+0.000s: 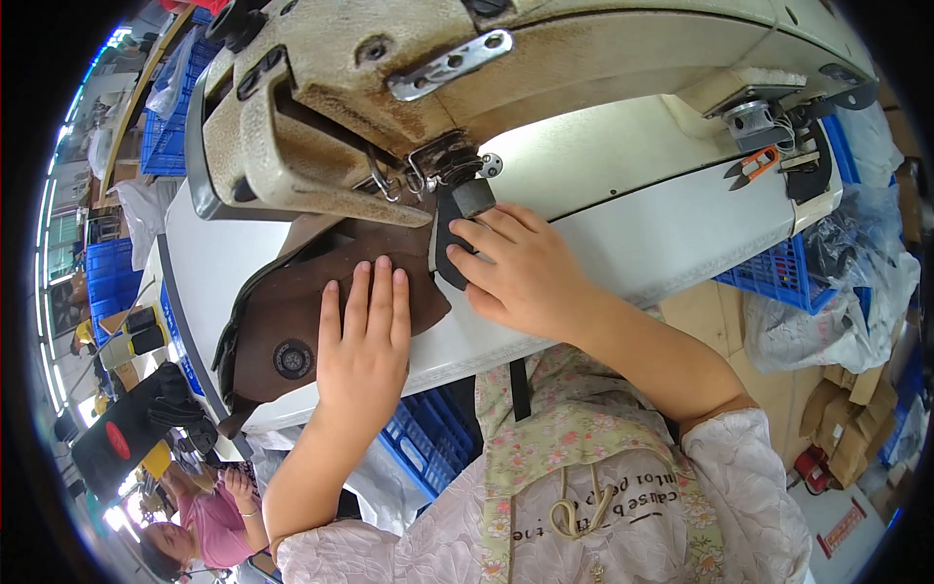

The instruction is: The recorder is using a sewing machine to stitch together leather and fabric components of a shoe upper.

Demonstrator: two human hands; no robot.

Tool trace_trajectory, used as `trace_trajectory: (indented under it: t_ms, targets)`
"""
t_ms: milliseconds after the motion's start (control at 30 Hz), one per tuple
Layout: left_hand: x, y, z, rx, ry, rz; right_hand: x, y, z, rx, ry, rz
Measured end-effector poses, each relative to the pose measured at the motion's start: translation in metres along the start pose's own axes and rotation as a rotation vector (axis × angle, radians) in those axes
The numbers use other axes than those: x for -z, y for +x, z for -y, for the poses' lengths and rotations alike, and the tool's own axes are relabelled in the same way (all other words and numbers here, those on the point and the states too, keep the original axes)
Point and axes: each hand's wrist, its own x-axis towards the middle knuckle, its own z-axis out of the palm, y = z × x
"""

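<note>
A brown leather piece (375, 255) with a round black badge (292, 358) lies on the white sewing machine bed, its far edge under the machine head (321, 127). My left hand (365, 341) rests flat on the leather, fingers stretched out side by side. At the needle area, my right hand (525, 268) has its bent fingertips on a flat black curved piece (448, 238), its thumb by the lower edge. A grey cylinder (474, 198) stands at the top of that piece, beside the presser foot (452, 167). The needle tip is hidden.
Orange-handled thread snips (754, 167) lie on the bed at the right, near a bobbin winder (749, 122). Blue crates (778, 273) with plastic bags stand right of the table, and another blue crate (428, 438) is beneath it. A person in pink (219, 526) sits at lower left.
</note>
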Motion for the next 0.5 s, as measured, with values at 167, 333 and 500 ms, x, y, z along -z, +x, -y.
trace_trajectory:
  t_ms: [167, 333, 500]
  targets:
    - [-0.008, 0.002, 0.003, -0.084, 0.063, -0.008, 0.002, 0.001, 0.001, 0.016, -0.011, 0.005]
    - [-0.011, 0.008, -0.002, -0.078, 0.036, -0.031, 0.001, 0.001, 0.001, 0.025, -0.014, 0.014]
    - [-0.010, 0.010, -0.003, -0.078, 0.038, -0.037, 0.000, 0.002, 0.003, 0.022, -0.030, 0.018]
